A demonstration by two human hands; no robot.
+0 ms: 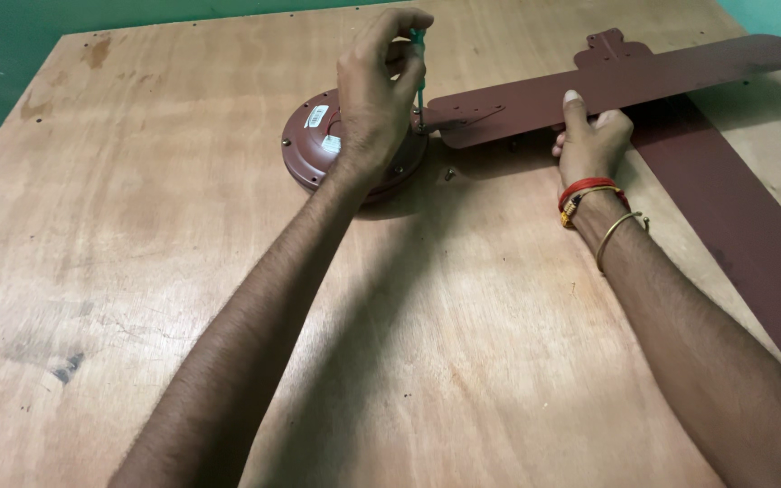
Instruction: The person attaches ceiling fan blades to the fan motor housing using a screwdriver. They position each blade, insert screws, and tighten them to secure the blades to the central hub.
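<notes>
We hold a green-handled screwdriver upright in our left hand, its tip at the bracket where the brown fan blade meets the round motor housing. Our right hand grasps the blade's edge. A second blade lies beside, one loose screw on the wooden table.

worn plywood tabletop, dark stains; green wall behind, soft light.
</notes>
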